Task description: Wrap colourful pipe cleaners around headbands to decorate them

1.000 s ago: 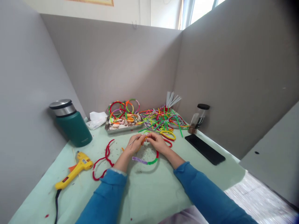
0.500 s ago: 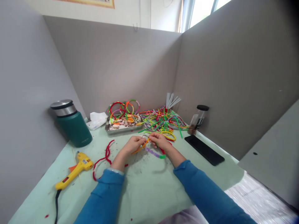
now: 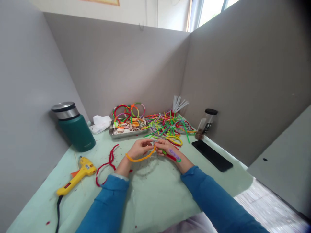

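Head: hoop (image 3: 141, 160) pinched between fingers (image 3: 145, 145).

One camera, worn on the head, looks forward and down across the table (image 3: 155, 197) from its near edge toward the far corner, where grey walls (image 3: 116, 64) meet. Blue sleeves (image 3: 109, 207) come in from the bottom edge, so the lens sits close above the arms. The left hand (image 3: 138, 149) and right hand (image 3: 167, 149), both pinching a loop (image 3: 141, 159), lie just below mid-frame at arm's reach. The wide view takes in a flask (image 3: 75, 131) at left, a phone (image 3: 212, 155) at right, a tray (image 3: 128, 134) farther back and a window (image 3: 209, 9) at the top edge
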{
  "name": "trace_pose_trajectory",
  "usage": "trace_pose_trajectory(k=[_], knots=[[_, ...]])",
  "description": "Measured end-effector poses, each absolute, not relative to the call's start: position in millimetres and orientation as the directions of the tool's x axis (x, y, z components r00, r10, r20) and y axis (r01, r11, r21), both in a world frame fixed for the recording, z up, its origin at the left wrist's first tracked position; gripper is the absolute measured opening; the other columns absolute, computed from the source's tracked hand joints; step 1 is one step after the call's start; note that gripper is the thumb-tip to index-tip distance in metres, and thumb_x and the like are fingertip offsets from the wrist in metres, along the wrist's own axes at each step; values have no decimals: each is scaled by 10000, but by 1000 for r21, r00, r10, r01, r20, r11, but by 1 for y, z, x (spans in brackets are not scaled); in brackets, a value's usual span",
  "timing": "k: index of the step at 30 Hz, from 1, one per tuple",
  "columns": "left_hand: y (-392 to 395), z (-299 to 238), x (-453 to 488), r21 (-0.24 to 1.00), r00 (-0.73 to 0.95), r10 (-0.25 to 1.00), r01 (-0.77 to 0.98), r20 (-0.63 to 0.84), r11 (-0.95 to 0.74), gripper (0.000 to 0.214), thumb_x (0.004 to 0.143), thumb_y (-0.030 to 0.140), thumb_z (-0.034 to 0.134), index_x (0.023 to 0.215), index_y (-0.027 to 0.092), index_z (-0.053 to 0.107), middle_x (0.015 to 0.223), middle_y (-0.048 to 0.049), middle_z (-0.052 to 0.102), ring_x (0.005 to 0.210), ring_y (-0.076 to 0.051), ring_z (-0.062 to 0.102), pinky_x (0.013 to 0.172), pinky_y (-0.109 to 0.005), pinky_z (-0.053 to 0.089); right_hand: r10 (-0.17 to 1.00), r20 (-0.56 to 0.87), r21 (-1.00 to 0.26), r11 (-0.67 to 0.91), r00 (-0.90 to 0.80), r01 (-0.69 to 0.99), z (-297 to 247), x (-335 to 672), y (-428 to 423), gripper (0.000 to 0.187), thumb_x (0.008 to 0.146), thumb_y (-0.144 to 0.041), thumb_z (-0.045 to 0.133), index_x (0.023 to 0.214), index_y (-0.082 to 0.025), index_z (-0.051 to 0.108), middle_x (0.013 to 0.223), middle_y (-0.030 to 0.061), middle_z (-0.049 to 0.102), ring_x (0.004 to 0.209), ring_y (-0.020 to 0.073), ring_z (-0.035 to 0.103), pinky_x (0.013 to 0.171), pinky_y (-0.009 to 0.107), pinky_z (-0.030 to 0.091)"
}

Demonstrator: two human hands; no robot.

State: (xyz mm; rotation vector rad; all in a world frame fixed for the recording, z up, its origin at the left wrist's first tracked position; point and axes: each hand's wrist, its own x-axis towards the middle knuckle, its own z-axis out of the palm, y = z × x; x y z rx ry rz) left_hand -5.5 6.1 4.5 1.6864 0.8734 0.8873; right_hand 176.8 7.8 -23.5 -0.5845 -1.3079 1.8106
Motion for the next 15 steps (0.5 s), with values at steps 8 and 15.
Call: trace_pose_trajectory(k=[8, 15], knots=[[0, 6, -2, 940, 410, 890, 176, 199, -292, 296, 674, 319, 626, 879, 110, 669, 665, -15, 598, 469, -59, 393, 460, -204, 327, 815, 47, -929, -176, -578, -324, -24, 176, 8, 257, 668, -275, 702, 803, -162, 515, 567, -49, 480, 416, 46, 380, 389, 185, 267], [5, -1, 1, 921, 392, 872, 130, 293, -367, 283, 633, 328, 662, 824, 120, 654, 771, -57, 636, 674, -131, 544, 621, -238, 425, 804, 13, -918, -226, -595, -325, -22, 176, 8, 249, 673, -267, 687, 814, -155, 515, 608, -34, 492, 428, 36, 377, 383, 164, 240]])
